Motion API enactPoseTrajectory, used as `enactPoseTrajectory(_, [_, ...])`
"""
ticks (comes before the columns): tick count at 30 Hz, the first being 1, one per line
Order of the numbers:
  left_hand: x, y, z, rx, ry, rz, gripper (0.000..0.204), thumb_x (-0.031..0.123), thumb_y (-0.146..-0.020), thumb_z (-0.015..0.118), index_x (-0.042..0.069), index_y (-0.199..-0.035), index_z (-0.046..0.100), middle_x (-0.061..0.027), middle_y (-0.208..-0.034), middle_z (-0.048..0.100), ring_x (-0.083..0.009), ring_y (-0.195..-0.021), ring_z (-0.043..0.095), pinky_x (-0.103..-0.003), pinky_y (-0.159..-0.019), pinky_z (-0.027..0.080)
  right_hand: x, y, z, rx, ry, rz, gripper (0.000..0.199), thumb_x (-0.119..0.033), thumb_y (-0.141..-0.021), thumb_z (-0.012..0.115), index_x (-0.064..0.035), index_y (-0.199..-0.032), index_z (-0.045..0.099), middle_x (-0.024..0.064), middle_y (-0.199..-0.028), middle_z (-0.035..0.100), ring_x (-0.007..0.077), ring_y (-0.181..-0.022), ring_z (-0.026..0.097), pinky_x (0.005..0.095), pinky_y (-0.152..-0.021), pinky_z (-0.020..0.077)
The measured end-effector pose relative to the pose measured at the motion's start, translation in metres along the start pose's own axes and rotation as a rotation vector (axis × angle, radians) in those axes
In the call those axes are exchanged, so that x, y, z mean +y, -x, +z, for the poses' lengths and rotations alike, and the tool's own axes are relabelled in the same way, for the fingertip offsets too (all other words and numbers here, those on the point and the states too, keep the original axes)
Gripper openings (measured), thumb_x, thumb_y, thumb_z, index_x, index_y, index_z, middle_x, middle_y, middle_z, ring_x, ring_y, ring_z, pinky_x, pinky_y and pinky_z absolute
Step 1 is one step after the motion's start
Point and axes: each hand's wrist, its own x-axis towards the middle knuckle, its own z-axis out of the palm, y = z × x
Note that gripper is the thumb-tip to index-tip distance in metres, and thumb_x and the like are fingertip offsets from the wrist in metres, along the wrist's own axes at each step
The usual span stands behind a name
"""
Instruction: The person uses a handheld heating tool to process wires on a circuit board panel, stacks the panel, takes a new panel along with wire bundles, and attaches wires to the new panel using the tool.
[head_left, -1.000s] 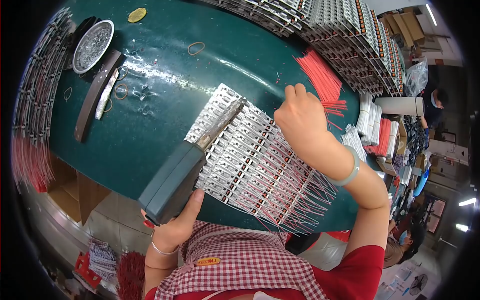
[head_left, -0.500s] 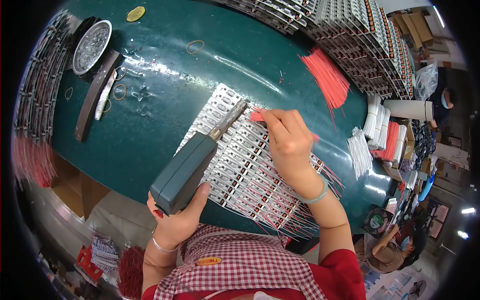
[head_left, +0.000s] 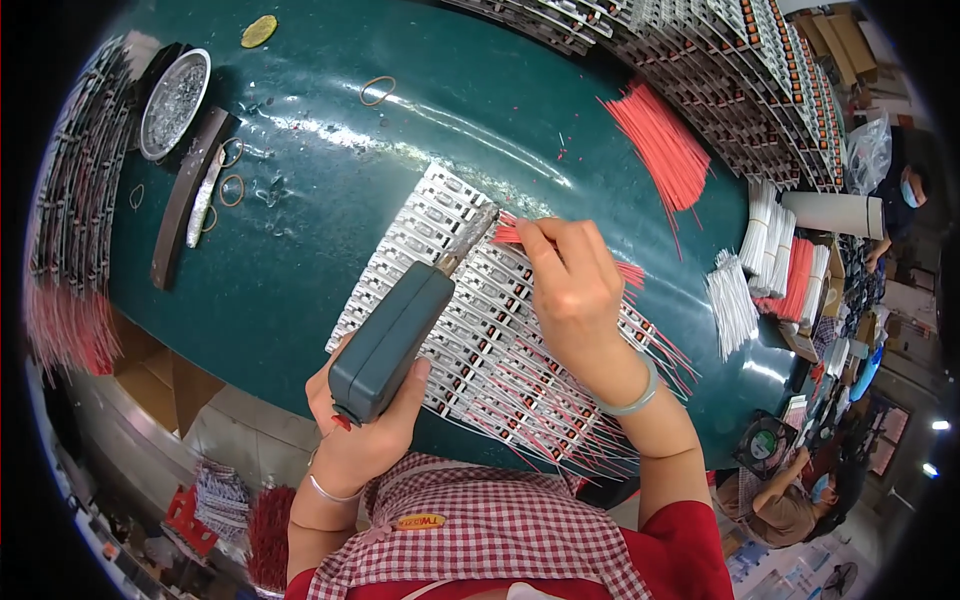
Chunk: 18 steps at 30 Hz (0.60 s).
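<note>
My left hand (head_left: 372,418) is wrapped round the dark grey-green handle of a soldering gun (head_left: 392,335). Its metal tip (head_left: 484,218) points away from me over the far part of a white panel of small circuit boards (head_left: 425,228). Beside the tip, my right hand (head_left: 577,285) pinches a small bunch of short red wires (head_left: 507,231), whose ends lie at the panel's far edge. Other red wires stick out past that hand's right side. White and red wires (head_left: 545,420) are attached along the panel's near right part.
A loose bundle of red wires (head_left: 665,150) lies at the far right, below tall stacks of boards (head_left: 740,90). White wire bundles (head_left: 732,305) lie at the right. On the left are a metal bowl (head_left: 150,130), a dark curved bar (head_left: 188,205) and stacked wired boards (head_left: 70,210). Two other people are at right.
The soldering gun and my left hand have shifted slightly right relative to the panel. The view has shifted a little. My right hand still pinches the red wires at the tip.
</note>
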Motion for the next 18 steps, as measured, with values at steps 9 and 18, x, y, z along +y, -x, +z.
enactPoseTrajectory(9, [0.0031, -0.0027, 0.0025, -0.041, -0.027, -0.003, 0.018, -0.004, -0.080, 0.078, -0.004, -0.096, 0.071, -0.0093, -0.087, 0.069, -0.0152, -0.071, 0.066, -0.027, -0.065, 0.051, -0.0015, -0.0005, -0.0005, -0.011, 0.022, -0.005, 0.035, -0.001, -0.073, 0.065, 0.0068, -0.106, 0.069, 0.0131, -0.098, 0.064, 0.0264, -0.085, 0.061, 0.0350, -0.070, 0.0527])
enactPoseTrajectory(18, [0.0019, 0.0013, -0.0020, -0.036, -0.066, 0.049, 0.019, -0.004, -0.079, 0.078, -0.004, -0.097, 0.072, -0.0104, -0.086, 0.069, -0.0164, -0.069, 0.064, -0.028, -0.062, 0.051, -0.0035, -0.0023, -0.0018, -0.015, 0.023, -0.003, 0.033, -0.001, -0.073, 0.065, 0.0072, -0.105, 0.068, 0.0132, -0.097, 0.064, 0.0265, -0.084, 0.061, 0.0351, -0.070, 0.0527])
